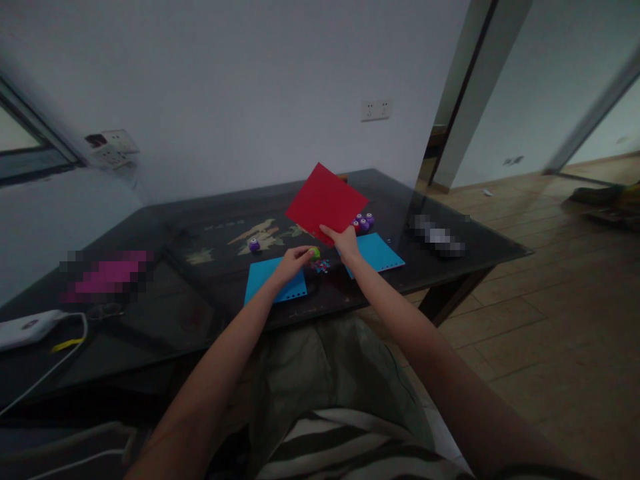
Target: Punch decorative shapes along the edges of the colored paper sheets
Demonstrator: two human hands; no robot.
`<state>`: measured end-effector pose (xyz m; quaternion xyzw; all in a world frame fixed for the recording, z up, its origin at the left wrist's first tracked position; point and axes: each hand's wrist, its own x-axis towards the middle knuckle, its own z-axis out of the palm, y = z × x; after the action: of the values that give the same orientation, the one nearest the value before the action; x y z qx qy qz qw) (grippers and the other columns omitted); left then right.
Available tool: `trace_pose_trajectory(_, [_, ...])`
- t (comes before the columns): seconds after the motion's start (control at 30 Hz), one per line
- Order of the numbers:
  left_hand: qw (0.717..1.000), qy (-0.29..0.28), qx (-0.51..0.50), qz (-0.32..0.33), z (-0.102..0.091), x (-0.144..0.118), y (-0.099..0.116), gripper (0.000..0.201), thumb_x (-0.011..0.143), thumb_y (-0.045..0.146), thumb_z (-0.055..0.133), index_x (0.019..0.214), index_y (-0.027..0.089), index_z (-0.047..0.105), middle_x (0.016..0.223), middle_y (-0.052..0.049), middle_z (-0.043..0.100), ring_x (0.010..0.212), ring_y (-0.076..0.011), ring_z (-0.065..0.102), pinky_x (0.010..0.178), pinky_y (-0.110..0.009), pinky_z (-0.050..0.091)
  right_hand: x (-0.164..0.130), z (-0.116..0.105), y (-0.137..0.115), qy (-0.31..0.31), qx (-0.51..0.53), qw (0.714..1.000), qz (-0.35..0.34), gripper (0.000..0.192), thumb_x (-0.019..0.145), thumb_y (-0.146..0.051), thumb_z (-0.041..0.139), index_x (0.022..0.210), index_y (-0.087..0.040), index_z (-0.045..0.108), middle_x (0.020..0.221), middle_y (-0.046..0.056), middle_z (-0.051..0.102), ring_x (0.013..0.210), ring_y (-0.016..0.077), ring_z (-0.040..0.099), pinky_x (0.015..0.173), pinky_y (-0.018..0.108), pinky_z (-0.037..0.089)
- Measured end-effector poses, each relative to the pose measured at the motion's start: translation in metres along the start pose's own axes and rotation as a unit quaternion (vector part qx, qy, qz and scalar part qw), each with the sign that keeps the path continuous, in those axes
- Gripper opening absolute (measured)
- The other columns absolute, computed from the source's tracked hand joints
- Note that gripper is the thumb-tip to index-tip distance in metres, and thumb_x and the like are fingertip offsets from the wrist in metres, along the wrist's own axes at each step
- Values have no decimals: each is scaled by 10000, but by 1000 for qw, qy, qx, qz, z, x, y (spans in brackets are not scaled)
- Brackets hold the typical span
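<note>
My right hand (343,241) grips a square red sheet of paper (325,199) by its near corner, holding it tilted above the table. Between the fingers of my left hand (295,260) is a small round green thing (315,253), too small to name surely. That hand is over a blue sheet with holes along its near edge (256,279). A second blue sheet (376,252) lies beneath my right wrist. Small red and blue bits (321,267) are scattered between the two sheets. Several small purple and red round pieces (364,224) stand just beyond the right hand.
The dark glossy table (165,267) has a floral picture on its top. One purple round piece (255,245) stands farther left. A blurred pink item (110,275) and a white power strip with a cord (30,328) lie at the left; a blurred dark item (437,235) lies right.
</note>
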<state>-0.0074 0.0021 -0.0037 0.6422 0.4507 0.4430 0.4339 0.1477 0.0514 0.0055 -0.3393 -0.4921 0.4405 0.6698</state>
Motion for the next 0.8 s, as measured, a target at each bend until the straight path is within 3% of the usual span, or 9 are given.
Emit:
trace_pose_trajectory(0.13, [997, -28, 76, 14, 0, 1, -3, 344, 788, 410, 541, 987, 169, 686, 908, -58, 688, 781, -196, 603, 675, -288, 473, -1, 0, -1, 13, 9, 1000, -6, 496, 569, -328, 766, 995, -119, 620, 1088, 146, 664, 1031, 250, 620, 910, 404, 498])
trace_pose_trajectory(0.27, [996, -17, 83, 30, -2, 2, -5, 370, 825, 423, 477, 999, 165, 676, 944, -65, 677, 777, -190, 595, 660, -283, 480, -1, 0, -1, 14, 16, 1000, -7, 470, 560, -318, 771, 968, -132, 632, 1065, 124, 677, 1002, 236, 631, 902, 382, 502])
trace_pose_trajectory(0.8, [995, 49, -87, 9, -5, 4, -3, 359, 810, 396, 541, 1057, 156, 643, 901, -68, 629, 668, -128, 555, 587, -237, 467, 11, -8, 10, 52, -4, 998, -32, 433, 641, -339, 716, 1012, -138, 618, 1049, 109, 681, 1004, 227, 625, 924, 385, 482])
